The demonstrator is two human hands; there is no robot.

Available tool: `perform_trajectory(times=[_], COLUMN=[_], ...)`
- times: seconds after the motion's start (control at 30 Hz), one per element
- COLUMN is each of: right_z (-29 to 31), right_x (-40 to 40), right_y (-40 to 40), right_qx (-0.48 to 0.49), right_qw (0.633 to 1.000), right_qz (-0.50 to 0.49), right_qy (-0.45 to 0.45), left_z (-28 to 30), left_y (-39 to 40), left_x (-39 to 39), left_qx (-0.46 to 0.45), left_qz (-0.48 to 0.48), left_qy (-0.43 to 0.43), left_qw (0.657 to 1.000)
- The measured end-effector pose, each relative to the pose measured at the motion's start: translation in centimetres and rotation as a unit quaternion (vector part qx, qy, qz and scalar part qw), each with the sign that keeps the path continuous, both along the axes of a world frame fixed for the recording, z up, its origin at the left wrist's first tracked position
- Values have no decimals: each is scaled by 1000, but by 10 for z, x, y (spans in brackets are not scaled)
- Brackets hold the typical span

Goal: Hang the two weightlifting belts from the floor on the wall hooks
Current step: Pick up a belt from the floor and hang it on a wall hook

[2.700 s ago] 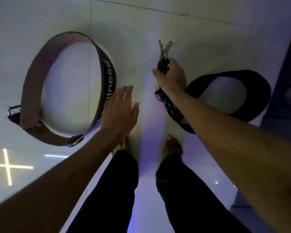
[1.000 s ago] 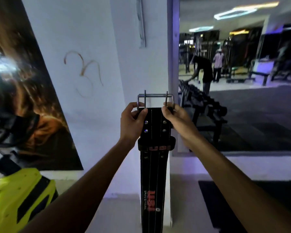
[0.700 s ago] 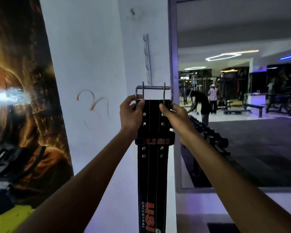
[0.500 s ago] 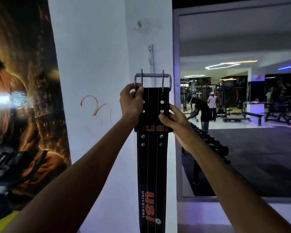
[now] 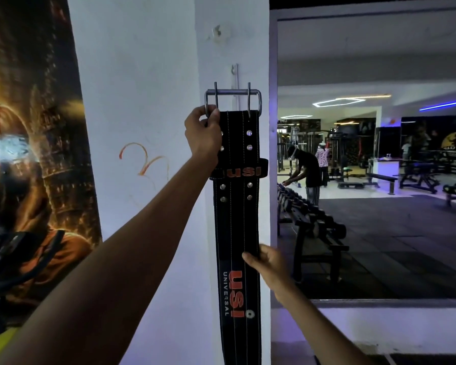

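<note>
A poster (image 5: pixel 34 154) is seen on the left. A black belt (image 5: pixel 237 219) is held upright against the white wall (image 5: pixel 142 75), its buckle (image 5: pixel 233 100) gripped by the left hand (image 5: pixel 203 134) just below a hook (image 5: pixel 234 72); its edge is pinched lower down by the right hand (image 5: pixel 270 264).
</note>
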State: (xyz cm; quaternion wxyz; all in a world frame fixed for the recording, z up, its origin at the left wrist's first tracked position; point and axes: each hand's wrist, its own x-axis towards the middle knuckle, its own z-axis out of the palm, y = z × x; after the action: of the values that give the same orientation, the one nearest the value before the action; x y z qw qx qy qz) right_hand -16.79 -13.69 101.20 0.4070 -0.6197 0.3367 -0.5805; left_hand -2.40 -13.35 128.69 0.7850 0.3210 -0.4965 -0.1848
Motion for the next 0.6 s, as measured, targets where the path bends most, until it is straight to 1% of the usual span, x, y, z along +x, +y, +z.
perform_trajectory(times=[0.13, 0.17, 0.23, 0.27, 0.33, 0.4, 0.47, 0.53, 0.6], right_z=[-61, -68, -65, -54, -19, 22, 53, 60, 41], right_x=[-6, -9, -12, -13, -14, -13, -11, -10, -10], right_y=[5, 5, 6, 7, 5, 3, 1, -2, -2], right_qx=[71, 83, 92, 89, 72, 35, 5, -6, 7], right_qw=[992, 990, 987, 989, 996, 999, 999, 999, 999], right_qz=[20, 24, 29, 27, 16, 6, -6, -15, -18], right_qy=[98, 114, 126, 112, 48, -6, -38, -51, -35], left_z=[-13, -15, -18, -19, -19, -19, -18, -16, -16], left_y=[-8, -9, -11, -12, -13, -13, -13, -13, -12], left_x=[0, -1, -2, -3, -5, -7, -10, -12, -13], left_qx=[27, 31, 35, 35, 33, 33, 31, 31, 34], left_qz=[-6, -5, -6, -7, -7, -8, -11, -15, -18], left_qy=[7, 8, 9, 8, 8, 10, 15, 17, 19], left_qw=[1000, 999, 999, 999, 999, 999, 999, 999, 999])
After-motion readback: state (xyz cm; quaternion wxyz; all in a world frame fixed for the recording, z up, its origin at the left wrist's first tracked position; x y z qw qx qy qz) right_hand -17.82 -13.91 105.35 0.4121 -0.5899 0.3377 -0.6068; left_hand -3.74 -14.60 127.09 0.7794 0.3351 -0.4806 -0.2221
